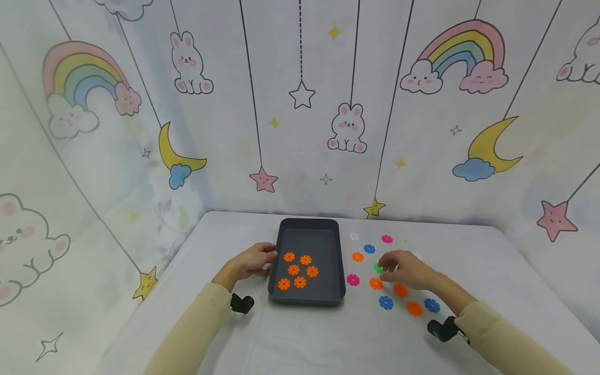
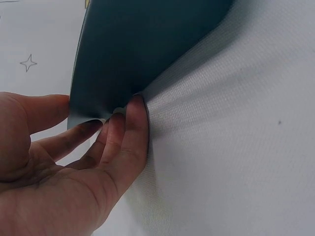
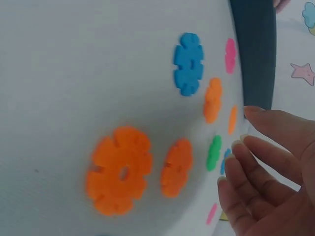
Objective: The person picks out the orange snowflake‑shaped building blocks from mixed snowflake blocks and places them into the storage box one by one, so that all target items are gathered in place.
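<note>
My left hand [image 1: 252,259] is at the left side of a dark grey rectangular tray [image 1: 307,300]. In the left wrist view its thumb meets the rim, with curled fingers against the outer wall. Inside the tray lie several orange notched plastic discs [image 1: 293,270], flower-like in outline. On the right, my right hand [image 1: 407,269] hovers low over loose discs, thumb and fingers apart. A green disc [image 3: 214,153] lies near its fingertips, partly covered in the head view. Close by are an orange disc [image 1: 376,284] and another orange disc [image 1: 400,290]. The right wrist view shows nothing between the fingers.
Around the right hand lie blue discs [image 1: 386,302], a pink disc [image 1: 353,280] near the tray, and a white disc [image 1: 353,236] farther back. A white cloth [image 1: 300,344] covers the table. Behind hangs a patterned curtain [image 1: 300,140].
</note>
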Demonstrator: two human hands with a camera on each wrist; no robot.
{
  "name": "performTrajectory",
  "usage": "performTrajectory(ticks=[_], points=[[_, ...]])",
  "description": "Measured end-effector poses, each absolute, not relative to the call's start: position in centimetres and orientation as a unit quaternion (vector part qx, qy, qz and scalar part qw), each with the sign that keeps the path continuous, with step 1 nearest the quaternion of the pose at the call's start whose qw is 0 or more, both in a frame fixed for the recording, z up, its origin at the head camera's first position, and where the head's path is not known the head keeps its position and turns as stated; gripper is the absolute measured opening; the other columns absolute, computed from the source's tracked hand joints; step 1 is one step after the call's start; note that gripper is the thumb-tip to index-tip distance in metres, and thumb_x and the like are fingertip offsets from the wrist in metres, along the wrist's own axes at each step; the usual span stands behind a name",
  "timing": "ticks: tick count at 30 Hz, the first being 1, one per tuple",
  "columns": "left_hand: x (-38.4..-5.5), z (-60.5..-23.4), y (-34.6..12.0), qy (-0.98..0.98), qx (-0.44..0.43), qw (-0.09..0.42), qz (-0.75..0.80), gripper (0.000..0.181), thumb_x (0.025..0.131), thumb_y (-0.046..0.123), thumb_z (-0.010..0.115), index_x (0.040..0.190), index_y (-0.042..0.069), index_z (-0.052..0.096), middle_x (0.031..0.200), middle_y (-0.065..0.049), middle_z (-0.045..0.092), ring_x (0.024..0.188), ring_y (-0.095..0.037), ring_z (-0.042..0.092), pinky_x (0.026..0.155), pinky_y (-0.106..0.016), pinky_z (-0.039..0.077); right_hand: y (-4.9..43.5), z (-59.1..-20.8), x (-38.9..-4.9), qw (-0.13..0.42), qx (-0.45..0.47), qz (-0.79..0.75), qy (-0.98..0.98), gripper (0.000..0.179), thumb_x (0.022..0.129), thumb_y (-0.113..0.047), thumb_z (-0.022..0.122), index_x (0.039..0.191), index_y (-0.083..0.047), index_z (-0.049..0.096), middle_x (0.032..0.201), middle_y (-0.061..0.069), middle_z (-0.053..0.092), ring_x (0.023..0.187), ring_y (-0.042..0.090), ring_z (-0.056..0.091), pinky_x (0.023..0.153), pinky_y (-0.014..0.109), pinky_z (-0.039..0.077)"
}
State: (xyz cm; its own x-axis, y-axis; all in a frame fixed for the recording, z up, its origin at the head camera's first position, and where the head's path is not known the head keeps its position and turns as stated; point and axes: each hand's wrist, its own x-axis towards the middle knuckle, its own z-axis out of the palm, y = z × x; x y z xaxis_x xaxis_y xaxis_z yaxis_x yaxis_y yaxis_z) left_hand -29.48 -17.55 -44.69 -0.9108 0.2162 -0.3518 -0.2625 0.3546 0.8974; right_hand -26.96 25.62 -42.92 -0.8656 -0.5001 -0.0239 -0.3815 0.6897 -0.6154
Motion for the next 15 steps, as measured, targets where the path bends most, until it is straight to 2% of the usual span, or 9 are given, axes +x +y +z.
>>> performTrajectory(ticks=[15], points=[[-29.6, -44.8, -17.5, 0.795, -0.012, 0.212, 0.568, 0.048, 0.108, 0.017, 0.051, 0.152, -0.001, 0.042, 0.146, -0.020, 0.053, 0.129, -0.033, 0.056, 0.092, -0.044, 0.057, 25.2, -44.9, -26.2, 0.125, -0.217, -0.318, 0.915, 0.027, 0.087, -0.017, 0.082, 0.107, -0.005, 0.068, 0.096, 0.001, 0.064, 0.091, 0.018, 0.058, 0.075, 0.023, 0.054]])
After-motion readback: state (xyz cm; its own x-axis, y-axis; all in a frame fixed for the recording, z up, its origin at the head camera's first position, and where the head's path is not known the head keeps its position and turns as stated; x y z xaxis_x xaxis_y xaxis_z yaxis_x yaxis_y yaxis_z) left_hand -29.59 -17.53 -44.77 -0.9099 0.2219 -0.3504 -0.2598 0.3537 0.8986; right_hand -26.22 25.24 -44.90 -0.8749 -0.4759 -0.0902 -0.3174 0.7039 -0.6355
